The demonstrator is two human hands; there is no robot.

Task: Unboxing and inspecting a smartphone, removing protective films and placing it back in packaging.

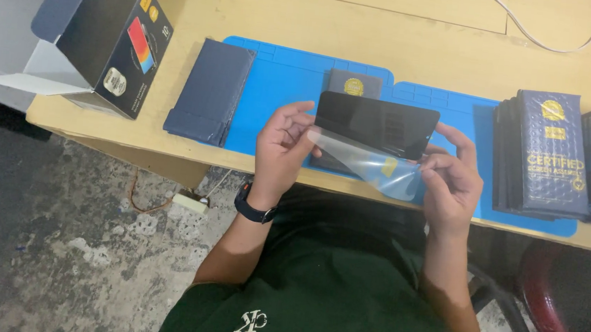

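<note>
A black screen panel is held above the blue mat at the near edge of the surface, its left end gripped by the left hand. A clear film hanging from its underside is pinched by the right hand. The small dark package behind is half hidden by the panel, the stack of dark boxes is partly covered at the right, and the film's far edge is hard to make out.
</note>
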